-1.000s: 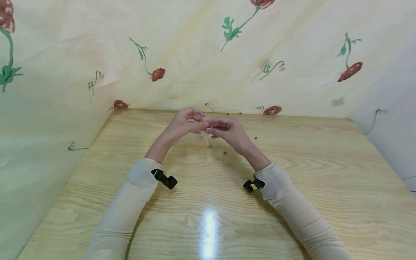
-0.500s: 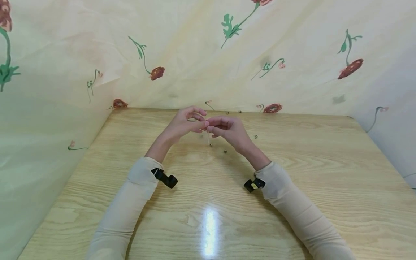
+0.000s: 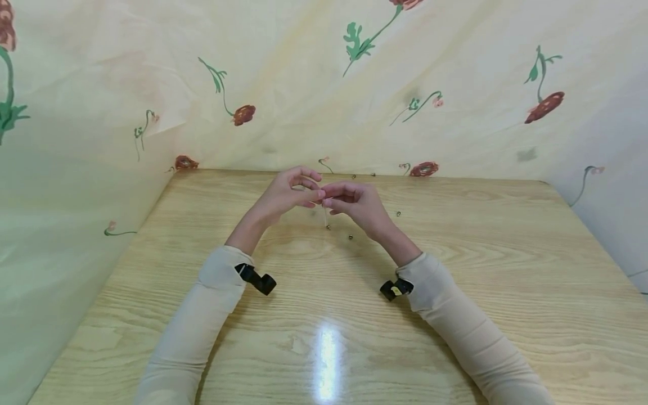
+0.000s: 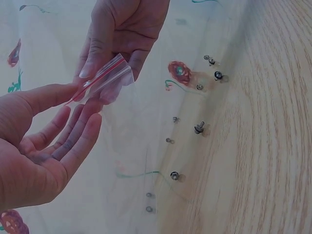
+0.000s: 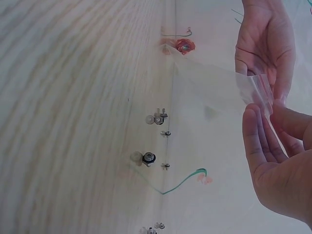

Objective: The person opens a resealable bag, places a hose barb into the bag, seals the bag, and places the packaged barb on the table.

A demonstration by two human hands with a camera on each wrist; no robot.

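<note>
A small clear zip-lock bag (image 4: 117,83) with a red line along its seal hangs between the two hands, above the table. My left hand (image 3: 286,196) pinches the sealed edge between thumb and forefinger, its other fingers spread loosely. From the opposite side, my right hand (image 3: 363,209) pinches the same edge close by. In the right wrist view the bag (image 5: 209,75) stretches away from the fingers as a thin transparent sheet; whether its mouth is parted cannot be seen. Below lie several small metal screws, among them one screw (image 3: 350,237) nearest the person.
The wood-grain table (image 3: 283,337) spreads out on all sides of the arms. A pale curtain (image 3: 304,84) with printed flowers rises along its back and left edges. Screws are scattered toward the back, such as one screw (image 4: 199,127) with a washer near the curtain's foot.
Both hands keep almost the same place and pinch. The hanging bag has shifted very slightly to the right between the fingers. The screws have not moved.
</note>
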